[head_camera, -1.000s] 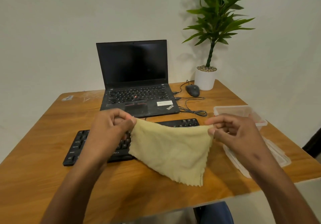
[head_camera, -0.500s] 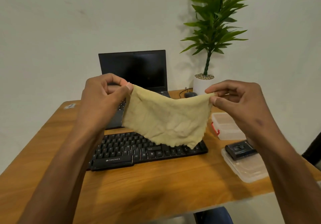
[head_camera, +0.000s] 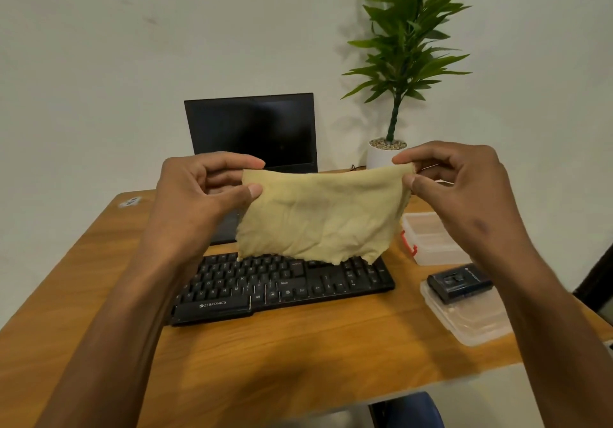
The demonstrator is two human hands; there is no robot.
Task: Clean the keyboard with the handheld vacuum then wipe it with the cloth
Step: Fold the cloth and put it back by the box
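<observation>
Wooden desk (head_camera: pixel 298 344), yellow cloth (head_camera: pixel 323 218) stretched above keyboard (head_camera: pixel 285 286), corners pinched by left hand (head_camera: pixel 202 198), right hand (head_camera: pixel 461 192)

Single head-worn view, looking forward and slightly down from the tabletop's (head_camera: pixel 331 354) near edge toward its far edge and the wall (head_camera: pixel 99 79) behind; close range.

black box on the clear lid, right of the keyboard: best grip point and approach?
Take the black box across its two long sides, coming straight down from above. It lies flat on the clear lid with its top unobstructed; the right hand is nearest but now pinches the cloth.
</observation>
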